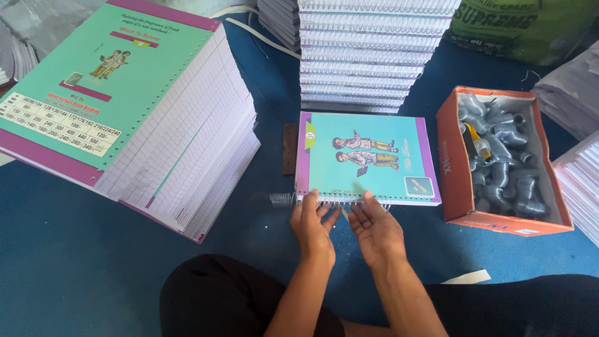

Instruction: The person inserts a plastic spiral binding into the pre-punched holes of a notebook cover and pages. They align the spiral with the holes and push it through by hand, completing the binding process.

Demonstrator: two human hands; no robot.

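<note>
notebook (367,157): lying flat on the blue floor covering (75,262), centre of the frame, teal cover with purple border, punched edge turned toward the bottom of the frame.
wire coil (282,200): threaded along that near edge, loose end sticking out past the lower-left corner of the cover; thin, springy, probably easy to bend out of shape.
left hand (314,226): open, fingers spread, fingertips on the coil at the near edge; holding nothing closed.
right hand (374,229): open as well, palm tilted up, fingers touching the coil just beside the left hand.
weight: judged light, a thin block of sheets under a card cover.
stiffness: cover likely flexible, sheets liable to slide out of line until bound.
hold: best taken along the near edge, pressed flat, coil rolled between fingertips rather than pinched.
stack of punched sheets (131,106): upper left of the frame, fanned, teal cover on top.
bound pile (365,56): top centre, behind the notebook.
orange box (458,168): right of the frame, filled with grey coils (505,162).
</note>
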